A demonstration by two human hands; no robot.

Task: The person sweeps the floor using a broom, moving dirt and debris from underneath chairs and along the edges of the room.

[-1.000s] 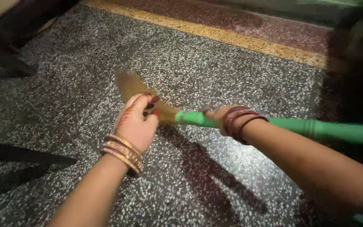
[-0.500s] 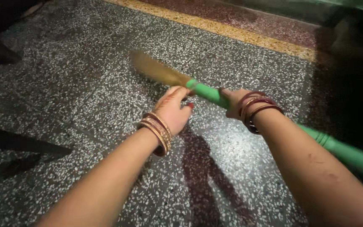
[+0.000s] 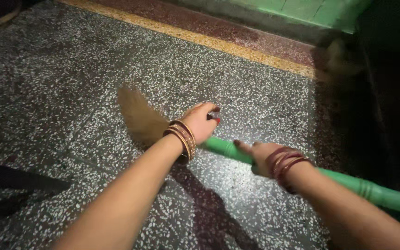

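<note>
At centre frame, a broom [image 3: 223, 148] with a green handle lies low over the speckled terrazzo floor [image 3: 70, 92], its straw head toward the left. The left hand [image 3: 202, 121] clasps the handle's front end. The right hand [image 3: 260, 157] grips the handle just behind.

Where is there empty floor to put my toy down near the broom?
The speckled floor is bare between the broom's bristles and the yellow stripe, on the left hand side. It is also bare in the patch right of that hand, below the stripe. It is crowded where both hands hold the green handle, the right hand lower down it.
</note>
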